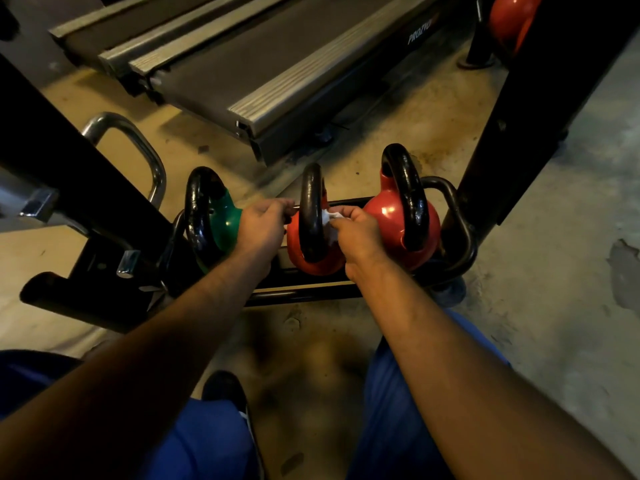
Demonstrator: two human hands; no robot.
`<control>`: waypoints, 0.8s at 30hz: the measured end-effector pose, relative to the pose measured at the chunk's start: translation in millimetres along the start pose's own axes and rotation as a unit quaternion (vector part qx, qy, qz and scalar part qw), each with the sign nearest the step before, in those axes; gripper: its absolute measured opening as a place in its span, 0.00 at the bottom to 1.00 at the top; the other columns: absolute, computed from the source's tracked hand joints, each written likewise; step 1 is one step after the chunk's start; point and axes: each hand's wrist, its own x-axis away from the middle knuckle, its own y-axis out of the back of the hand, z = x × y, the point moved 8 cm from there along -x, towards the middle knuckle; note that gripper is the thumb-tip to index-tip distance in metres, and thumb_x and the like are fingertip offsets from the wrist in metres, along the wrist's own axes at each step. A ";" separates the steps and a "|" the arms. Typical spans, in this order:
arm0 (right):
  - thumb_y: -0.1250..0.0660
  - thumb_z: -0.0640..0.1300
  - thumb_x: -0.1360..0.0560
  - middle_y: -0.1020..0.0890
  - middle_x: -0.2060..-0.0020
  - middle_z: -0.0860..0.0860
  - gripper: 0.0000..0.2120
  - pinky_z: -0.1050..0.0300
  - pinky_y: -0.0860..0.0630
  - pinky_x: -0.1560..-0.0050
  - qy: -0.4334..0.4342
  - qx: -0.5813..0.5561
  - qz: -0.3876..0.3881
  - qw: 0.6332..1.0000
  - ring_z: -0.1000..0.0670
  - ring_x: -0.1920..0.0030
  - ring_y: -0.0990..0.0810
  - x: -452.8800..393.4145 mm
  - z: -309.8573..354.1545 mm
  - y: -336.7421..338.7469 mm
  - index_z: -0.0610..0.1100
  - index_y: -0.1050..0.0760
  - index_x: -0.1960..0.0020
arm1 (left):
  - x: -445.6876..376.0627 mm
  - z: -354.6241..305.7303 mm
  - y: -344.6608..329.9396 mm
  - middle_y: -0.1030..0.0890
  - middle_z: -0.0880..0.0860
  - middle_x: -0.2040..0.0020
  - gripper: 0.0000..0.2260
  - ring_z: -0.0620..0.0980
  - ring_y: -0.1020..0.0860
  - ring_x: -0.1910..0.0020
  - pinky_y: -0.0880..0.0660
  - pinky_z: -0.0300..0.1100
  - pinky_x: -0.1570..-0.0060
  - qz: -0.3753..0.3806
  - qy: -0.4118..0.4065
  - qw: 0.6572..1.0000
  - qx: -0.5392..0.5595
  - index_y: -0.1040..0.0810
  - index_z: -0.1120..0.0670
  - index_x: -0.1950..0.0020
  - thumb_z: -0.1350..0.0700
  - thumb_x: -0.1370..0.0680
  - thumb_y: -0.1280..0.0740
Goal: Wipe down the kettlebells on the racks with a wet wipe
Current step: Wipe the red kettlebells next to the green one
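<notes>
Kettlebells sit three in a row on low black steel rack (304, 296). Landmark: middle red kettlebell with glossy black handle (311, 251).

Right hand (356, 233) just right of its handle, fingers pinched closed on crumpled white wet wipe (329, 221), wipe pressed against right side of the handle. Left hand (263, 230) just left of the handle, fingertips curled at the handle's left edge; contact looks likely, but can't tell whether it actually grips anything.

Green kettlebell with black handle (221, 220) left of the middle one, partly behind left hand. Larger red kettlebell with black handle (398, 223) right of it, touching nothing of the hands. Grey treadmill deck (263, 67) on the concrete floor beyond the middle kettlebell. Chrome tube loop (138, 147) further left, past the green one. Blue trousers (207, 445) and a dark shoe (225, 386) nearest the camera.
</notes>
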 end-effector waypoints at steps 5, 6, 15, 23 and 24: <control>0.37 0.39 0.18 0.15 0.49 0.47 0.10 0.62 0.24 0.58 0.036 0.069 0.067 0.995 0.53 0.51 0.18 7.1 13.5 -11.2 0.43 0.20 0.40 | -19.1 20.3 -15.1 0.18 0.45 0.53 0.11 0.31 0.20 0.58 0.24 0.27 0.58 0.081 -0.041 0.993 -0.076 0.19 0.54 0.39 0.59 0.17 0.39; 0.38 0.39 0.18 0.15 0.49 0.46 0.10 0.60 0.22 0.56 0.031 0.079 0.087 0.993 0.52 0.50 0.17 8.5 14.3 -12.8 0.43 0.19 0.42 | -22.6 22.5 -19.7 0.17 0.47 0.51 0.11 0.36 0.18 0.53 0.21 0.34 0.51 0.103 -0.035 0.991 -0.078 0.19 0.53 0.38 0.57 0.17 0.38; 0.43 0.41 0.15 0.15 0.48 0.51 0.13 0.64 0.23 0.47 0.090 0.158 0.144 0.973 0.58 0.47 0.18 16.5 8.7 -12.4 0.47 0.19 0.42 | -29.4 41.3 -50.6 0.18 0.52 0.46 0.13 0.51 0.20 0.43 0.24 0.45 0.41 0.180 -0.071 0.981 0.013 0.23 0.48 0.41 0.51 0.25 0.30; 0.42 0.45 0.16 0.16 0.44 0.50 0.13 0.48 0.26 0.34 0.071 0.124 0.174 0.974 0.53 0.39 0.19 17.3 5.4 -3.9 0.50 0.21 0.38 | -34.3 44.7 -51.2 0.18 0.51 0.44 0.12 0.51 0.20 0.42 0.25 0.54 0.36 0.183 -0.094 0.978 0.028 0.22 0.45 0.42 0.48 0.25 0.32; 0.43 0.49 0.16 0.16 0.41 0.46 0.15 0.45 0.29 0.30 0.049 0.092 0.195 0.975 0.49 0.37 0.20 16.5 8.4 -4.4 0.50 0.24 0.34 | -34.1 45.7 -51.8 0.18 0.52 0.43 0.13 0.51 0.20 0.42 0.25 0.53 0.36 0.181 -0.095 0.978 0.031 0.22 0.45 0.41 0.46 0.25 0.33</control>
